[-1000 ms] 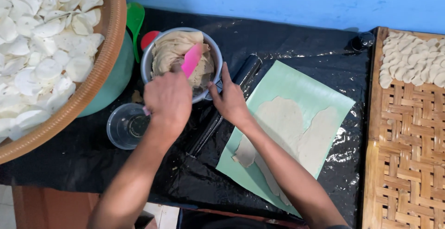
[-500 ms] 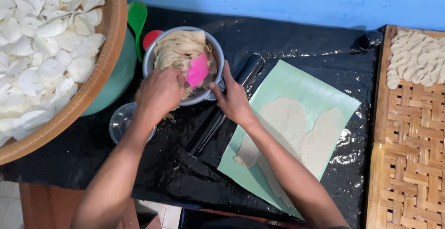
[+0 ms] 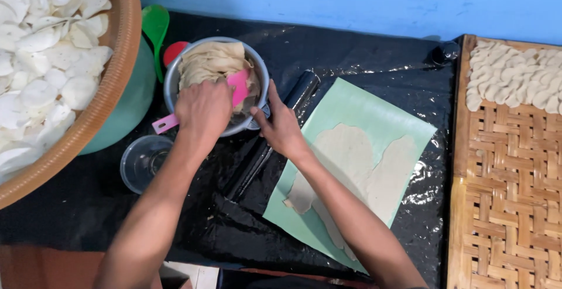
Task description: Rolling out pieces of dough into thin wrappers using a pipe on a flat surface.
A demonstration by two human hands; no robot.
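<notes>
Two bare forearms come up from the bottom edge of the view, both uncovered along all that shows, with no sleeve or cuff anywhere on them. The left hand (image 3: 204, 109) wears no glove, ring, watch or band at the wrist. The right hand (image 3: 282, 126) is just as bare, its wrist plain too. The forearms are lean, and the tendons and knuckles show on the backs of both hands. The fingers (image 3: 259, 115) have short nails, as far as can be made out.

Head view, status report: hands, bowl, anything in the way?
Left hand in metal bowl on dough, pink scraper beside. Right hand steadies rim. Black rolling pin alongside.
</notes>
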